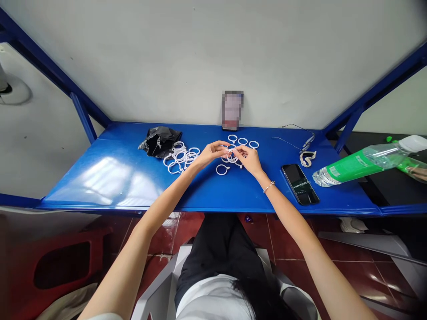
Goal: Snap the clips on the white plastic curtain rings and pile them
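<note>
My left hand (214, 152) and my right hand (248, 158) meet over the middle of the blue table (200, 191). Their fingers pinch a white plastic ring (231, 147) between them; the fingertips partly cover it. Beneath and around the hands lie several more white rings, some partly hidden. One loose ring (222, 174) with a small knob rests in front of them, and others form a row behind, among them a ring (243, 144). Left of my left hand is a heap of similar rings (180, 160).
A crumpled black plastic bag (163, 138) lies behind the heap. A blurred phone-like device (232, 111) leans on the wall. At right are a phone (300, 184), glasses (308, 142), a white hair claw-like item (307, 158) and a large bottle with green label (356, 166).
</note>
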